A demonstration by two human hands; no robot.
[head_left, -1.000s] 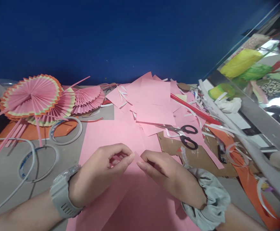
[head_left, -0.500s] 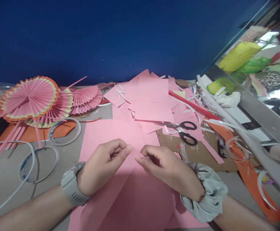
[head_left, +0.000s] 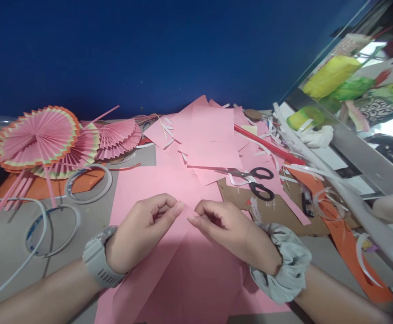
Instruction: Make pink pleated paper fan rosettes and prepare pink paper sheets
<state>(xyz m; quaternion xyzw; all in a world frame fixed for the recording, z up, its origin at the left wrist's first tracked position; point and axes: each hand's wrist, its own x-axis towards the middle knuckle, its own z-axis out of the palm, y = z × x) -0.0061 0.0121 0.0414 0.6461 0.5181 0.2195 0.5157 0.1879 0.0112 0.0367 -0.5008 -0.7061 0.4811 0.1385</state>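
Note:
Both of my hands face each other over the middle of the table. My left hand [head_left: 154, 229] wears a grey watch [head_left: 101, 256] and pinches thumb against forefinger on the upper edge of a pink paper sheet [head_left: 186, 279]. Close by on the right, my right hand [head_left: 228, 231] pinches the same sheet; a pale green scrunchie [head_left: 282, 265] circles that wrist. The sheet hangs down toward me, with a slanting line across it. Beneath it lies a larger pink paper [head_left: 134, 186]. Black-handled scissors [head_left: 259, 182] rest just beyond my right hand, blades partly over pink paper.
Pleated paper fans [head_left: 37, 135] lie at the left, near two tape rolls [head_left: 88, 184] and a white cable [head_left: 6, 288]. A stack of pink paper [head_left: 213, 135] stands at the back. Cardboard [head_left: 284, 209], orange paper strips [head_left: 346, 252] and a cutter knife [head_left: 307, 202] lie on the right.
The whole view has shifted slightly left. My hands keep their pinch on the pink sheet, and the right hand has come marginally nearer the left.

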